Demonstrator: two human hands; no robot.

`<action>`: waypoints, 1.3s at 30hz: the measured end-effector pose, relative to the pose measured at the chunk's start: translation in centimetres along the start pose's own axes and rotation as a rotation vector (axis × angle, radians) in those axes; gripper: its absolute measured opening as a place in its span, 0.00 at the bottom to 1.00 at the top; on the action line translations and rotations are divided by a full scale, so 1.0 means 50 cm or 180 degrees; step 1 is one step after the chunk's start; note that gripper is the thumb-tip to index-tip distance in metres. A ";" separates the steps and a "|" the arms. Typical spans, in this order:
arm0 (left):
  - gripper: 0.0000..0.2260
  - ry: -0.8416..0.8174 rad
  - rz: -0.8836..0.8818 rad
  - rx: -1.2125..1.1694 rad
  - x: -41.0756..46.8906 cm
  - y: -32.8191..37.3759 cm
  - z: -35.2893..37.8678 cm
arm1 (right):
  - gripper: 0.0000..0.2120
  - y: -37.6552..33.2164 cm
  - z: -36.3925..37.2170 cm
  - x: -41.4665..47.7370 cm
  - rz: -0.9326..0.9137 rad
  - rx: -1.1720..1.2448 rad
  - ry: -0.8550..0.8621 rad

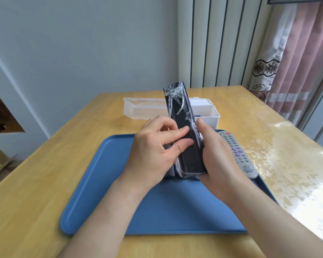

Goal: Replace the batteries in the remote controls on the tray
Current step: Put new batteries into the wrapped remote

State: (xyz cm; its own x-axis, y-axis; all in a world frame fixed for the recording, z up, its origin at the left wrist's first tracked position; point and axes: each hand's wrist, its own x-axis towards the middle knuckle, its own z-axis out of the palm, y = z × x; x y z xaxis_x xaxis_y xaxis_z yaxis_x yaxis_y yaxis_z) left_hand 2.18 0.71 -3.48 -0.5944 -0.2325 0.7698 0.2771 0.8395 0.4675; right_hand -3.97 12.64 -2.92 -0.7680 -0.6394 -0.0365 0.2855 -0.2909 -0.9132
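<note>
A long black remote (181,125) wrapped in clear plastic film stands tilted above the blue tray (104,192), back side toward me. My right hand (215,155) grips its lower right edge. My left hand (155,153) lies on its left side, fingers curled with the fingertips pressing on the back near the battery cover. A grey remote (239,155) with purple buttons lies face up on the tray's right side. Something dark and grey (169,172) sits on the tray behind my left hand, mostly hidden.
A clear plastic box (207,112) with its lid (144,108) folded open to the left stands on the wooden table (35,183) behind the tray. A glossy film covers the table's right part (287,146). Curtains (296,62) hang at the right.
</note>
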 end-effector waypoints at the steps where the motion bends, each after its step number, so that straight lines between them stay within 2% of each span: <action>1: 0.13 0.0013 0.0103 0.0125 0.000 -0.001 0.001 | 0.18 0.003 -0.002 0.002 -0.0030 -0.0107 0.0010; 4: 0.14 -0.0053 0.0098 0.0194 -0.001 -0.004 0.001 | 0.19 0.014 -0.005 0.012 -0.0269 -0.0559 0.0100; 8: 0.10 0.0046 -0.1099 -0.0620 0.000 0.004 0.004 | 0.16 0.014 -0.003 0.010 -0.0924 -0.1253 -0.0093; 12: 0.18 0.0147 -0.1919 -0.0967 0.005 -0.009 -0.004 | 0.12 0.023 0.003 0.005 -0.1538 -0.2206 -0.0432; 17: 0.08 -0.0193 -0.2487 -0.1847 0.017 -0.012 -0.033 | 0.14 0.033 0.000 0.012 -0.1644 -0.2136 -0.0280; 20: 0.09 -0.0625 -0.2439 -0.1308 0.020 -0.051 -0.078 | 0.16 0.041 0.004 0.012 -0.1511 -0.2414 -0.0508; 23: 0.07 -0.1364 -0.2440 0.0351 0.017 -0.097 -0.129 | 0.17 0.052 -0.002 0.012 -0.1581 -0.3814 -0.0633; 25: 0.07 -0.1701 -0.2621 0.1113 0.013 -0.118 -0.153 | 0.19 0.059 -0.004 0.016 -0.1611 -0.4513 -0.0762; 31: 0.09 -0.2099 -0.3011 0.1491 0.000 -0.143 -0.174 | 0.22 0.078 0.017 0.012 -0.1417 -0.5241 -0.1172; 36: 0.05 -0.2094 -0.2851 0.2045 0.007 -0.122 -0.166 | 0.23 0.101 0.033 0.008 -0.1473 -0.5556 -0.1488; 37: 0.06 -0.2120 -0.2778 0.2187 0.008 -0.117 -0.165 | 0.23 0.103 0.034 0.007 -0.1477 -0.5534 -0.1500; 39: 0.13 -0.2146 -0.2730 0.2219 0.006 -0.113 -0.159 | 0.22 0.105 0.037 0.005 -0.1515 -0.5460 -0.1517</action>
State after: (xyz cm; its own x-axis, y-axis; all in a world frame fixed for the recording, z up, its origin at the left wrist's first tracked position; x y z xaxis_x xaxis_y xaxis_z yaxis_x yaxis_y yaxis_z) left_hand 6.45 -8.04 -2.42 -0.7029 -0.7000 -0.1261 -0.7079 0.6714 0.2191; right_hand -1.63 9.64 -6.96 -0.3039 -0.9419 0.1428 -0.9435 0.2769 -0.1819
